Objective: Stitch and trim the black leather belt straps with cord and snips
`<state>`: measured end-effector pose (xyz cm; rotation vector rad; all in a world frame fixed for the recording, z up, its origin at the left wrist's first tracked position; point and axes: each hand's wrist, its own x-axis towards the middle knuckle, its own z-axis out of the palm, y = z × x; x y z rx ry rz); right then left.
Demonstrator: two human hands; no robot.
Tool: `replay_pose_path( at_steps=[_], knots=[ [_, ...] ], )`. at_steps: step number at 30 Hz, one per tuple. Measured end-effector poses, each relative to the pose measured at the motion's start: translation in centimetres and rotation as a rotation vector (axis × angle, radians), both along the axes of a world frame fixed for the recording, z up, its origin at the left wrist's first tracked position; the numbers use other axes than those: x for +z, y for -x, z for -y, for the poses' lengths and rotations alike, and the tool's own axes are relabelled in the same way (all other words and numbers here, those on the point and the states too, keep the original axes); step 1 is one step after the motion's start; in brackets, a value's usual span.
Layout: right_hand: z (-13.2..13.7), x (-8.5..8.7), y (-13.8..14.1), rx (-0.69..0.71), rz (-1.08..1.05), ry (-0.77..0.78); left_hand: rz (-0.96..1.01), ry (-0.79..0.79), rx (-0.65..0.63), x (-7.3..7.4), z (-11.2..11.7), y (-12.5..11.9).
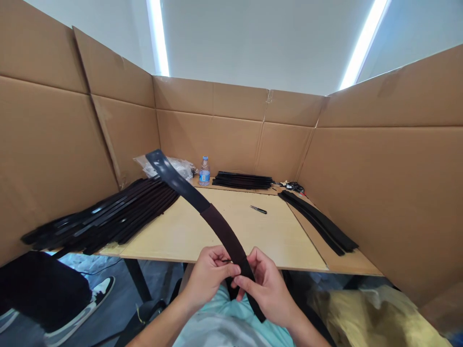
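We see a long, curved strip, glossy blue-black at its far end, matt dark brown along the middle and black at its near end (227, 233), raised over the person's lap at the near edge of the pale wooden-topped table (289, 246), its free length slanting far and left. The bare left hand (208, 273) pinches its left edge, thumb in front; the bare right hand (267, 285) pinches it from the right, thumb across the front, fingers partly hidden behind. We judge that two close pinches steady the strip near the brown part's lower edge, while the far length hangs free. Beyond, a small pair of dark-handled snips (258, 209) lies on the table, probably set there to be within easy reach. Long black and dark brown strips (112, 217) are heaped at left, seemingly laid lengthwise to save room; wide matt black strips (318, 222) lie at right. Along the far side we find a clear plastic bag (181, 168), a blue-labelled plastic bottle (204, 172), a stack of dark strips (242, 180) and tangled thin cables (293, 186), all inside brown cardboard walls (231, 135).
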<state>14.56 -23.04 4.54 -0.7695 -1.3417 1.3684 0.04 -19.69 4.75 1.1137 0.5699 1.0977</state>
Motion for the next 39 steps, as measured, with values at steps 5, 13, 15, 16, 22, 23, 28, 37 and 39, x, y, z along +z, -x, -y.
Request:
replay_pose_path(
  at_steps=[5, 13, 15, 16, 22, 23, 28, 37, 39],
  knots=[
    [0.1, -0.2, 0.1, 0.055, -0.074, -0.067, 0.061, -0.012, -0.094, 0.2, 0.3, -0.2],
    [0.1, -0.4, 0.4, -0.083, -0.006, -0.015, 0.028, -0.033, 0.017, 0.2, 1.5, -0.9],
    [0.2, -0.3, 0.4, -0.094, -0.015, -0.03, 0.041, -0.058, 0.012, 0.5, 1.8, -1.0],
    [0.2, -0.2, 0.4, -0.088, -0.03, -0.044, 0.049, -0.072, 0.008, 0.7, 1.9, -1.0],
    [0.5, 0.5, 0.2, 0.007, -0.085, -0.111, 0.085, -0.05, 0.148, 0.6, 1.1, -0.8],
    [0.5, 0.5, 0.2, -0.005, -0.082, -0.111, 0.084, -0.031, 0.182, 0.5, 0.9, -0.8],
    [0.2, 0.3, -0.3, -0.063, -0.064, -0.064, 0.078, -0.013, 0.167, -0.1, 0.4, -0.8],
    [-0.3, 0.6, -1.3, 0.249, -0.023, -0.031, 0.03, -0.098, 0.015, 0.5, 0.8, -0.5],
    [-0.3, 0.6, -1.5, 0.287, -0.023, -0.011, 0.01, -0.104, -0.01, 0.5, 0.8, -0.4]
  ],
)
